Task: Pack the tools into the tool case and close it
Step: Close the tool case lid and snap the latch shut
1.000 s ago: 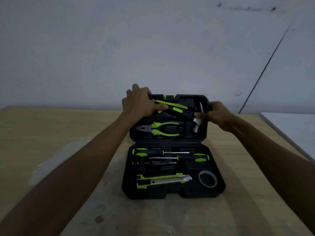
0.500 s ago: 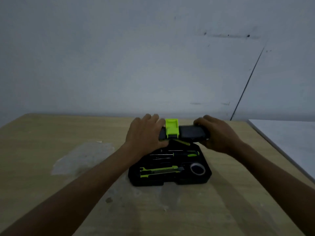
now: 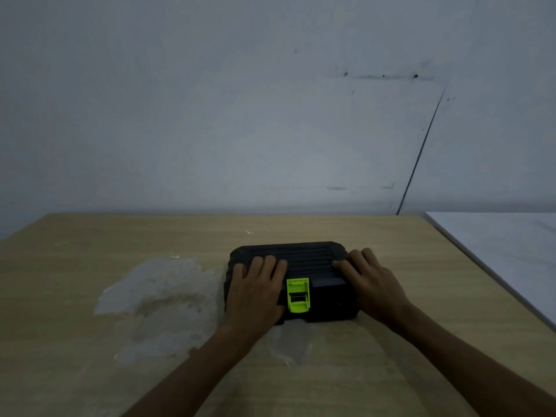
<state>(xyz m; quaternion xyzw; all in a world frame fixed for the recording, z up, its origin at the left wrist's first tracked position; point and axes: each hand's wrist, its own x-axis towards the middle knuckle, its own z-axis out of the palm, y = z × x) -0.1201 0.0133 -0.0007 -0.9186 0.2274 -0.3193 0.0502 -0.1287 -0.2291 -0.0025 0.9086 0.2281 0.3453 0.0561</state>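
The black tool case [image 3: 293, 275] is lying flat on the wooden tabletop [image 3: 120, 371], its ribbed lid down over the base, so no tools are showing and none are lying loose beside it. The left hand [image 3: 255, 291] is pressing spread and flat on the lid's near-left corner; the right hand [image 3: 371, 281] is resting flat, fingers loosely spread, on the right end. Between them the green latch [image 3: 298, 295] is sitting at the front edge; whether it is snapped home I cannot tell. Packing looks finished, and judging from this, only securing that latch is left.
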